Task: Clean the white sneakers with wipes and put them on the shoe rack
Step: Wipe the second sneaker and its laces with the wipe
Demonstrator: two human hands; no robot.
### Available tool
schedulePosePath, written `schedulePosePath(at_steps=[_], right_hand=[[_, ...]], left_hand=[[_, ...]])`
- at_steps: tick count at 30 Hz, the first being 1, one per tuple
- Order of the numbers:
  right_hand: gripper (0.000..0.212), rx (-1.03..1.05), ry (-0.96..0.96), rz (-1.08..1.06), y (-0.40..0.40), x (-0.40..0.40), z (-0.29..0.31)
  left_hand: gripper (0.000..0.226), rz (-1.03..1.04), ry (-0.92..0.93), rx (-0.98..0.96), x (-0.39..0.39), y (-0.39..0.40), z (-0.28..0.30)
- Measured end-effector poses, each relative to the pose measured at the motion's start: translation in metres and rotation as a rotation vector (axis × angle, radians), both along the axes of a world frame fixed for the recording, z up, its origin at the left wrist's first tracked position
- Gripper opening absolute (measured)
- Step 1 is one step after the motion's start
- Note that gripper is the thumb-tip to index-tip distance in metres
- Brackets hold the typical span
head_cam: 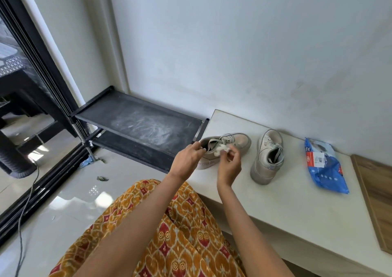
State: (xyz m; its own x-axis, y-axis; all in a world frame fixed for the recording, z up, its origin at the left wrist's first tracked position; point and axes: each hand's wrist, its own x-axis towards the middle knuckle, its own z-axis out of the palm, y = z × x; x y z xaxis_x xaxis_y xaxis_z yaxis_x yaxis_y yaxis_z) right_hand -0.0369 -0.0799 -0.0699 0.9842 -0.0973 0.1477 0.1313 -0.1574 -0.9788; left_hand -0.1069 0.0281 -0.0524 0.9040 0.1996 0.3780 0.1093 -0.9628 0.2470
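Observation:
Two off-white sneakers stand on a low white bench [265, 209]. The left sneaker [237, 141] points right, its heel toward the rack. My left hand [186, 161] pinches the heel rim of that sneaker. My right hand [229, 162] pinches a crumpled white wipe [220, 148] against the sneaker's side by the laces. The second sneaker [268, 156] stands apart to the right, toe pointing away from me. A blue pack of wipes [324, 166] lies further right on the bench. The black shoe rack [135, 124] stands left of the bench, its dusty top shelf bare.
A wooden board [375, 192] lies at the bench's right end. The wall runs right behind bench and rack. A dark sliding door frame [42, 86] is at the left. A grey cable [27, 202] and small scraps lie on the glossy floor. My patterned orange skirt fills the foreground.

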Motion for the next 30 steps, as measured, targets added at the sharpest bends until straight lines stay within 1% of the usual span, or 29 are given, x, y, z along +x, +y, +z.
schedulePosePath(at_steps=[4,6,10,11,14,17,20,23,25,27,28,30], right_hand=[[0.009,-0.100,-0.004,0.057,0.009,-0.012,-0.019],[0.006,-0.169,-0.029,0.094,0.001,-0.011,-0.028],[0.007,-0.359,-0.073,0.206,-0.018,0.006,-0.023],[0.008,-0.368,-0.072,0.185,-0.021,0.009,-0.021],[0.011,-0.301,-0.092,0.079,-0.019,0.006,-0.012],[0.008,-0.301,-0.248,0.204,-0.008,-0.011,-0.004],[0.011,-0.344,-0.312,0.295,0.000,-0.025,-0.005],[0.017,-0.414,-0.248,0.312,-0.001,-0.025,-0.016],[0.012,-0.423,-0.109,0.254,-0.007,-0.015,-0.028],[0.009,-0.362,0.078,0.152,-0.015,-0.002,-0.034],[0.009,-0.325,0.132,0.108,-0.018,0.003,-0.035],[0.007,-0.242,0.144,0.061,-0.019,0.007,-0.029]], left_hand=[[0.015,-0.012,-0.021,-0.028,-0.003,0.003,-0.001],[0.014,-0.008,-0.018,-0.027,-0.003,0.002,-0.002],[0.012,0.004,0.024,0.000,-0.003,-0.003,0.001],[0.013,0.001,0.031,0.013,-0.003,-0.004,0.002],[0.011,-0.004,0.063,0.024,0.000,-0.010,0.008],[0.011,-0.017,0.062,-0.033,0.002,-0.011,0.012],[0.012,-0.038,0.039,-0.074,0.003,-0.001,0.012],[0.018,-0.065,-0.004,-0.102,0.004,0.007,0.008],[0.021,-0.061,-0.018,-0.125,0.004,0.007,0.009],[0.021,-0.064,-0.038,-0.131,0.004,0.006,0.006],[0.021,-0.064,-0.045,-0.135,0.004,0.005,0.004],[0.019,-0.055,-0.058,-0.157,0.003,0.006,0.000]])
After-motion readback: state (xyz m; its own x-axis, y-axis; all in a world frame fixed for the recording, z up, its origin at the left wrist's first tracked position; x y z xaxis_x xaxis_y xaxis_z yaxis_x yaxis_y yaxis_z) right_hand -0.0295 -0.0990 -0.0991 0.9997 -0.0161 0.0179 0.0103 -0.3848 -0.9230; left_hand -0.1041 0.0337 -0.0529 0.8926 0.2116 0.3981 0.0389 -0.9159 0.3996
